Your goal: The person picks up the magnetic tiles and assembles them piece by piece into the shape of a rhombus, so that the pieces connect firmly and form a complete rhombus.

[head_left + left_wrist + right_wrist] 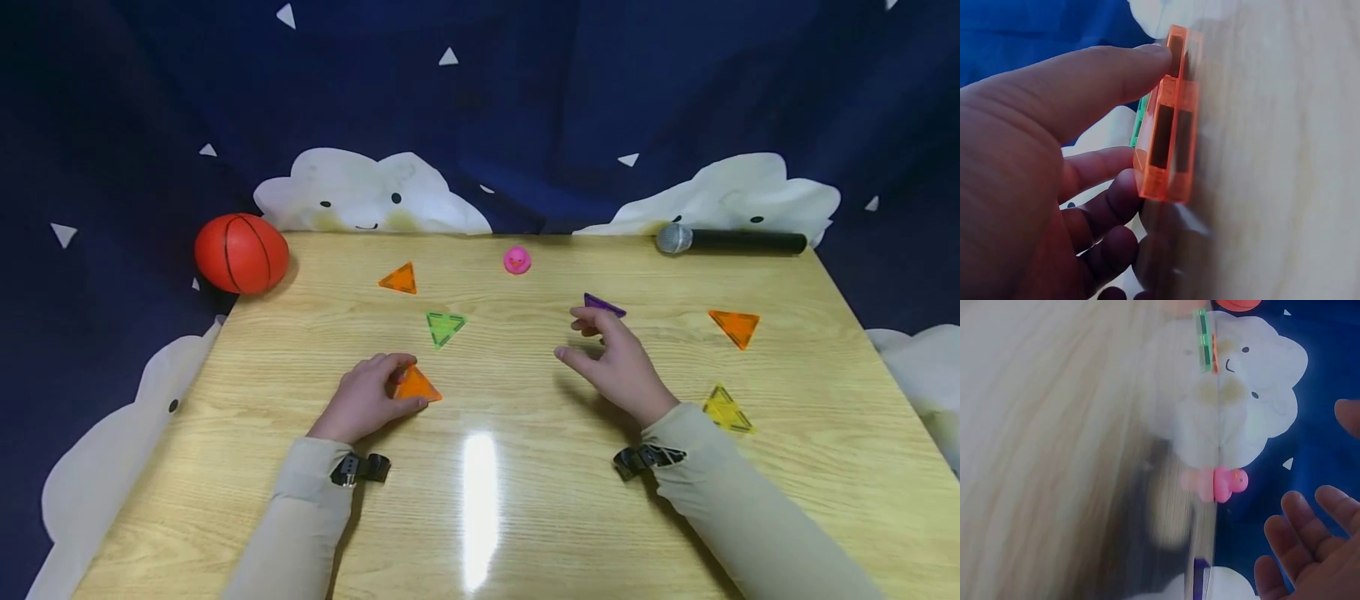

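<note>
My left hand [367, 398] holds an orange triangular tile [417, 385] by its edges, thumb at the near corner and fingers at the far side. Seen edge-on in the left wrist view, the tile [1161, 137] is see-through plastic with dark strips and lies at the table surface. My right hand [618, 362] hovers above the table with fingers loosely bent and nothing between them. Just beyond its fingertips is a purple triangular tile [604, 305], partly covered by the hand. A green triangular tile [446, 327] lies just beyond the left hand.
Another orange tile [401, 278] lies farther back on the left. To the right are an orange tile [737, 327] and a yellow tile [726, 410] beside the right sleeve. Along the back edge are a red ball [242, 253], a pink toy duck [517, 260] and a microphone [738, 242].
</note>
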`<state>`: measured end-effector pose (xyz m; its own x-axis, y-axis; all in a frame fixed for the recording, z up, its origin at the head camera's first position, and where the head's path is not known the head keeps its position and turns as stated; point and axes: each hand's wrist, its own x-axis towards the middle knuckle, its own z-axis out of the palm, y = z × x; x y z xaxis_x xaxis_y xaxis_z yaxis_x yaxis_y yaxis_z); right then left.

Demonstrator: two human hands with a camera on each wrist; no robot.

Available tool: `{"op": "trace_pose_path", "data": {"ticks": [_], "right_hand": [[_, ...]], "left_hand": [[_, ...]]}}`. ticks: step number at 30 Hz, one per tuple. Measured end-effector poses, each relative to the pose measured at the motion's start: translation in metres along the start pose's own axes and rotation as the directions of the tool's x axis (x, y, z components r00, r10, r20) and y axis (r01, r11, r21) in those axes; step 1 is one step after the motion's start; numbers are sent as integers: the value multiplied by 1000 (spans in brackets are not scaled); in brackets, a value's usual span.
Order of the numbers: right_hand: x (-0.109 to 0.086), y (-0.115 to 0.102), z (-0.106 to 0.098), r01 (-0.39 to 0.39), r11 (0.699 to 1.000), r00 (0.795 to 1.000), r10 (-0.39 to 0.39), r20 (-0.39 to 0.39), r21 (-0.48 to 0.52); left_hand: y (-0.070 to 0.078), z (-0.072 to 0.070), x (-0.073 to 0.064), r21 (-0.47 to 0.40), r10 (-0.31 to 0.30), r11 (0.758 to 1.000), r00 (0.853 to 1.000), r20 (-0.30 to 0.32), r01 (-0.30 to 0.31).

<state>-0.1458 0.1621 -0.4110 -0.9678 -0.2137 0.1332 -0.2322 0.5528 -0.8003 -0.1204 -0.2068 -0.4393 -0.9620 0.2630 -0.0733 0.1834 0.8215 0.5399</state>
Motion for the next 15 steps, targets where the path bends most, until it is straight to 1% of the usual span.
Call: {"op": "trace_pose_path", "data": {"ticks": [5, 9, 11, 15], "right_hand": [[10, -7, 12, -5, 1000, 999, 4, 33, 29], [18, -12, 24, -9, 999, 998, 5, 66, 53], [23, -14, 31, -6, 999, 997, 2, 82, 52], [31, -17, 49, -26, 999, 992, 21, 125, 38]], "left_hand": [[-2, 1, 1, -7, 8, 1000, 1000, -19, -8], [-3, 1, 1, -11, 15, 1000, 1000, -20, -15], [-3, 1, 1, -16, 21, 1000, 1000, -21, -22], [-4, 0, 0, -31, 32, 999, 999, -22, -32]]}}
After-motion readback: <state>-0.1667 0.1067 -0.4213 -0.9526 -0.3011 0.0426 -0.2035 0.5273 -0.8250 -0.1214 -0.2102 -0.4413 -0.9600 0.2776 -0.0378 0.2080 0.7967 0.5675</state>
